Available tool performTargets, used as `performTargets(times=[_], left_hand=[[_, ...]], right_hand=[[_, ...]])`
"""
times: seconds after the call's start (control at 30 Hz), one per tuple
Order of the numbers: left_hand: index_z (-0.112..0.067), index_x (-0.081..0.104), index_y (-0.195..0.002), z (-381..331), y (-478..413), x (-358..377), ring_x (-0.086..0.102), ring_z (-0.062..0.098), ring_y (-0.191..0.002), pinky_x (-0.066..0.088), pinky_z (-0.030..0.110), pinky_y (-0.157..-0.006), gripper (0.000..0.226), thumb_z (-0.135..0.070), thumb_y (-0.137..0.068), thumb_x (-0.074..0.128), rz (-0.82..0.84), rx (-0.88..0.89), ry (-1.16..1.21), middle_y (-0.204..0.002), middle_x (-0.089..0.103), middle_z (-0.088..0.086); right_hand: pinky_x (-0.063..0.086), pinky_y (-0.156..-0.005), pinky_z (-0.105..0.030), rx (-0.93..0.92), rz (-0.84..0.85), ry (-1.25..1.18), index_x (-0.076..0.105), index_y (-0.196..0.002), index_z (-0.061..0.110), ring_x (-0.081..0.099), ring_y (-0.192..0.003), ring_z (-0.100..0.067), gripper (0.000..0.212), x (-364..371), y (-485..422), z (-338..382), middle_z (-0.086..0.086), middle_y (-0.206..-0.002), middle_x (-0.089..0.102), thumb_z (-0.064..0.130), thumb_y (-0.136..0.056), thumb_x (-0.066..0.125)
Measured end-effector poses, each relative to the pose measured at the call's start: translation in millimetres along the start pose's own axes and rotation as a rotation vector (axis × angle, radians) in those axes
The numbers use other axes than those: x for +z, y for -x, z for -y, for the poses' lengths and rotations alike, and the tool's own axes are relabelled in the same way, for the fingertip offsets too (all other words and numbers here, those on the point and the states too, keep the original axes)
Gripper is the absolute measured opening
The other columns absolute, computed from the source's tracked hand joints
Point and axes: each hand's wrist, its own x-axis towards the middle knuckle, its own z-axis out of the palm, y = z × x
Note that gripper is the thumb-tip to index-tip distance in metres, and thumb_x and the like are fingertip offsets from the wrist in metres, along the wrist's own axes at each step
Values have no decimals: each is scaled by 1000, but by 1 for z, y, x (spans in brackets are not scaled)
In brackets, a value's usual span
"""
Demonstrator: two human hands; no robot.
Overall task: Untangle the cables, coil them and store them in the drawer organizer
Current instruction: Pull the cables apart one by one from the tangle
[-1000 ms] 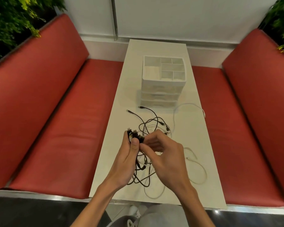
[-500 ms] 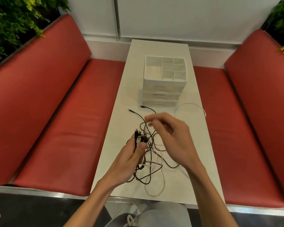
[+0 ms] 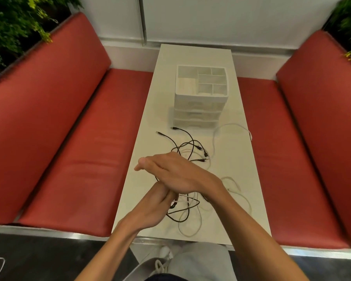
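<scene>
head view: your left hand (image 3: 150, 207) grips the black cable (image 3: 182, 138), your right hand (image 3: 170, 171), fingers together, crosses above; wind even loops, keep tension.

A narrow white table (image 3: 193, 57) runs away from the camera between 2 red benches. On its far half stands a white drawer organizer (image 3: 201, 98), with 3 drawers stacked under an open top tray split into compartments. Just in front of it, a tangle of black cables (image 3: 187, 142) lies on the tabletop, 2 loose plug ends pointing left. A white cable (image 3: 231, 126) arcs along the right side near the organizer's base, and more white loops (image 3: 190, 230) lie near the table's near edge.
</scene>
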Motion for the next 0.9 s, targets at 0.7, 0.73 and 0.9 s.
performTargets(times=[0.7, 0.73, 0.9], left_hand=[[-26, 35, -70, -19, -7, -29, 22, 19, -56, 23, 32, -52, 45, -40, -113, 36, -394, 176, 366, -64, 25, -8], [-23, 35, -72, -15, -5, -29, 22, 19, -56, 23, 30, -52, 45, -40, -113, 36, -388, 162, 366, -65, 26, -8], [-30, 38, -72, -1, 4, -21, 27, 16, -57, 28, 24, -54, 42, -44, -111, 38, -396, 113, 365, -66, 30, -10]], right_hand=[[52, -74, -44, 16, -114, 22, 55, -92, 30, 58, -76, -11, 33, 106, 25, -134, 10, -83, 63, 60, -106, 56], [51, -72, -43, 15, -128, 114, 50, -90, 32, 54, -76, -11, 31, 105, 25, -148, 12, -83, 61, 57, -107, 55], [51, -75, -42, 178, -114, 233, 49, -97, 34, 60, -86, -17, 18, 83, 29, -195, 8, -92, 68, 40, -103, 65]])
